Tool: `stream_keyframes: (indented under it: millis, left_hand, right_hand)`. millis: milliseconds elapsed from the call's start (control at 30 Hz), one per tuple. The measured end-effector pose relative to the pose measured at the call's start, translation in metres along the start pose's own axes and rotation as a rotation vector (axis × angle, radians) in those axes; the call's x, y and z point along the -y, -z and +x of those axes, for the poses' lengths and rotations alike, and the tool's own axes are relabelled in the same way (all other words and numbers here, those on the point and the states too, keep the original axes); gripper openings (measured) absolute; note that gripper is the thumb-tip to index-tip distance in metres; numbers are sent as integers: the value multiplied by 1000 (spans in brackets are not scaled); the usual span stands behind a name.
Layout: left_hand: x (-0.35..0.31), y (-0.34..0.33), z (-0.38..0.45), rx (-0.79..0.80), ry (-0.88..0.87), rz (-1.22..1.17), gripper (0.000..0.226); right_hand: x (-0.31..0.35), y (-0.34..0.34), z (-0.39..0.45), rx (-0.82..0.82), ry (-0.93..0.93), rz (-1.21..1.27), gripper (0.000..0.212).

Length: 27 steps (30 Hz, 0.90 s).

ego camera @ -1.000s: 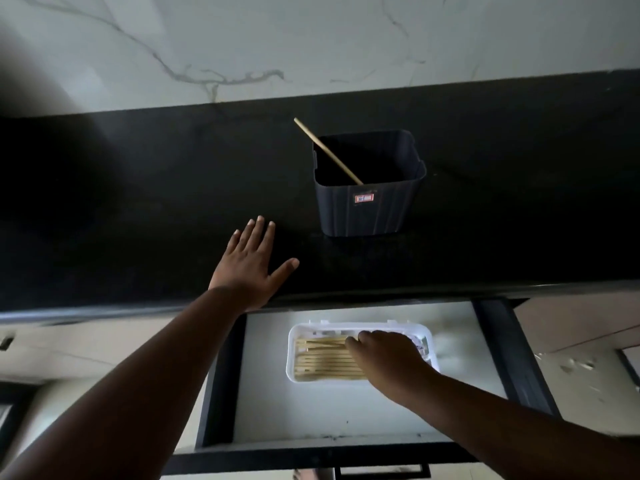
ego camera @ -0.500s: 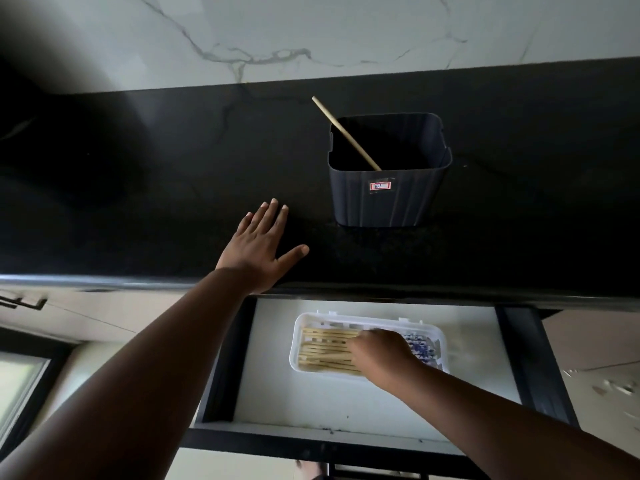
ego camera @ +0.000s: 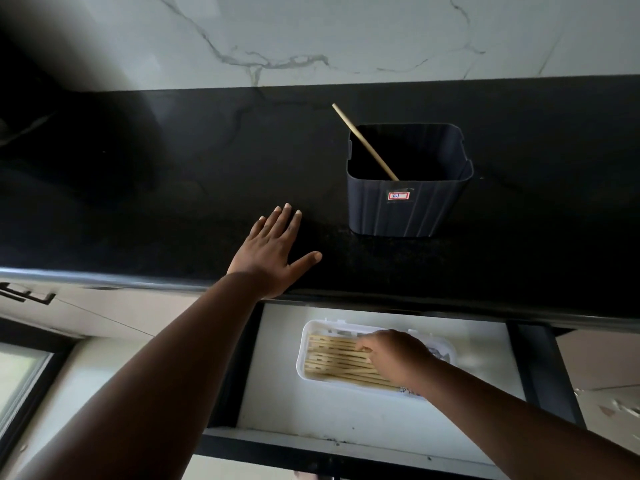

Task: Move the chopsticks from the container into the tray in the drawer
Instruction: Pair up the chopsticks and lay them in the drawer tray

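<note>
- Head view, landmark = the white tray (ego camera: 349,390) lying in the open drawer (ego camera: 346,420).
- Right hand (ego camera: 394,358) sits over the tray's right half, palm down, fingertips (ego camera: 362,347) on the bundle of chopsticks in the tray (ego camera: 332,362). Fingers are curled and close together; cannot tell whether they pinch one stick or only press and level the pile.
- Change over the last second: the right hand has stayed inside the tray, drifting slightly toward the tray's far rim, with the fingers now more tucked. Reads as settling the sticks just laid down, not a fresh pick-up.
- Left hand (ego camera: 273,251) lies flat on the black countertop (ego camera: 173,202), beyond the tray and to its left, fingers spread, holding nothing. No change in its pose across the second.
- Dark container (ego camera: 408,206) stands upright on the countertop, beyond the tray and well apart from it. One remaining chopstick (ego camera: 363,142) leans against its left rim, upper end sticking out past the rim, lower end inside. Container interior is too dark to confirm nothing else is in it.
- Judgement: task nearly done. One visible stick is left to move. Next step is likely for the right hand to clear the tray and reach beyond it to the container.
- Risk: the lone stick rests loosely and may slide along the rim when touched.
</note>
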<state>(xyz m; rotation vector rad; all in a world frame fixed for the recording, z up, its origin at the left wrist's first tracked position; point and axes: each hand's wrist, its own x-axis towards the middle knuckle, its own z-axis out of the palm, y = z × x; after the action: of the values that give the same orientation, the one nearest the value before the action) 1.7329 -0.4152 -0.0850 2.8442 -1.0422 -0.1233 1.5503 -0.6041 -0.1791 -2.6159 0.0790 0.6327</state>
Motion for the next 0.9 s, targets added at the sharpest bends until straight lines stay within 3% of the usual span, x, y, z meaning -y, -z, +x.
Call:
stream_keyframes:
  millis: [167,333,400,467,533,600,700,900]
  left_hand:
    - [0,1,2,1,-7,1,95]
    - [1,-1,3,-16,-1,4,96]
    - [1,-2,3,-10,0,18,98]
    - [2,-2,3,-6,3,28,99]
    - [1,-2,3,-13,7,19,99]
    - [1,-1,2,-19,8,8,98]
    - [1,-1,1,-25,11,-17,98]
    - [0,0,0,-39,14,-34,92]
  right_hand:
    - [21,58,-24,114,-53,272,27]
    - [75,148,-72,259,188,464,14]
    - [90,185,-84,158,301,579,14]
    - [95,218,-80,-124,342,643,14]
    - [91,243,-62,-430,274,637,12]
    - [82,260,-37,-632,134,564,12]
    - [68,271,-3,-687,-52,325,10]
    - [62,276,30,-536,-221,85,7]
